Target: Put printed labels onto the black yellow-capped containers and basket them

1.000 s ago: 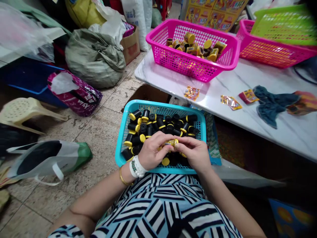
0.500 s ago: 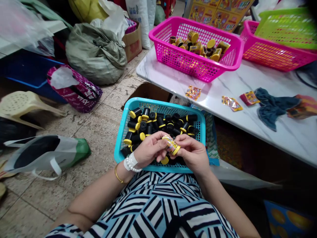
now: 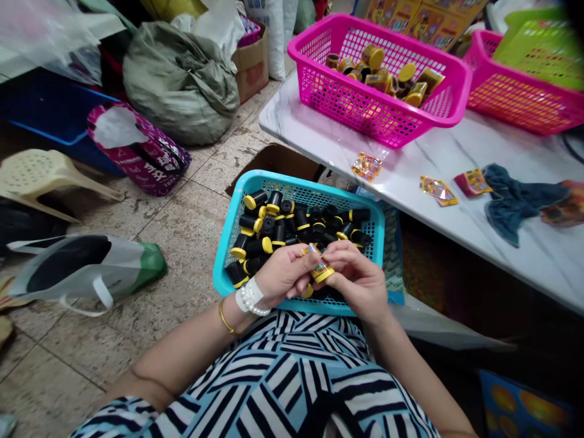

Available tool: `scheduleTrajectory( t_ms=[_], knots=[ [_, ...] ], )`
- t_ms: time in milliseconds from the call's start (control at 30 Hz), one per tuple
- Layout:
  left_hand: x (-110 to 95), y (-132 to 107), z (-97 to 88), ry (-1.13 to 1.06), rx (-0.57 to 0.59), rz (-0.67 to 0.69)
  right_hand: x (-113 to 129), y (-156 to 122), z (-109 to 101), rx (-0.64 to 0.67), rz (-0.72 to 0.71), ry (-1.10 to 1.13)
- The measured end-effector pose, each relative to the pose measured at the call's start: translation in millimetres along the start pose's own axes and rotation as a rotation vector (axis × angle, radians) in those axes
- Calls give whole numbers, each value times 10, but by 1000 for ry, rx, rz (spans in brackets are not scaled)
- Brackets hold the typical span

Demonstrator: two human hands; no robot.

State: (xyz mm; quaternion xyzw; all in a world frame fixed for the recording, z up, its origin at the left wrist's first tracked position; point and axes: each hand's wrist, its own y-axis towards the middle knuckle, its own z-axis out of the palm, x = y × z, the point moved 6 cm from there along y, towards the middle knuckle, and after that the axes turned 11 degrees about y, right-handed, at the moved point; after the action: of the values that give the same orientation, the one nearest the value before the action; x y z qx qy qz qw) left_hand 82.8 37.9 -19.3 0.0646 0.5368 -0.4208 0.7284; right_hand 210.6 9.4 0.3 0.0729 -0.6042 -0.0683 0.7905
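Note:
Between my two hands is a small canister with a yellow cap and a shiny printed yellow sleeve (image 3: 321, 267), tilted, above the basket. My left hand (image 3: 287, 271) grips its upper end between thumb and fingers. On the other side, my right hand (image 3: 358, 277) pinches its capped end and edge with thumb and fingertips. Below, on my lap, a turquoise basket (image 3: 222, 243) holds many black canisters (image 3: 279, 230) with yellow caps, lying every way. My hands hide part of the basket's near side.
A marble-patterned table (image 3: 406, 176) at right carries a pink basket (image 3: 378, 118) of sleeved canisters, several printed sleeves (image 3: 366, 166) and a blue cloth (image 3: 511, 194). A second pink basket (image 3: 515, 97) stands behind. On the floor at left are bags (image 3: 137, 146) and a plastic stool (image 3: 41, 173).
The view has shifted slightly, so the table and pink basket sit further right. Both hands still hold the canister; my right fingers have shifted along its sleeve, and its capped end has turned a little.

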Motion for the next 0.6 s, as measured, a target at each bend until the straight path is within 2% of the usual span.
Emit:
scheduleTrajectory(
  t_ms=[67, 200, 400, 500, 600],
  knots=[
    [5, 3, 4, -15, -23, -4, 93, 12, 41, 36, -56, -102],
    [24, 0, 59, -114, 39, -17, 204, 15, 34, 14, -197, -186],
    [105, 11, 3, -86, -40, -93, 125, 15, 23, 108, -206, -380],
    [112, 16, -8, -153, -50, -111, 116, -2, -14, 74, -216, -341],
    [103, 20, -10, -123, -42, -115, 111, -21, -50, 20, -213, -340]
  ],
)
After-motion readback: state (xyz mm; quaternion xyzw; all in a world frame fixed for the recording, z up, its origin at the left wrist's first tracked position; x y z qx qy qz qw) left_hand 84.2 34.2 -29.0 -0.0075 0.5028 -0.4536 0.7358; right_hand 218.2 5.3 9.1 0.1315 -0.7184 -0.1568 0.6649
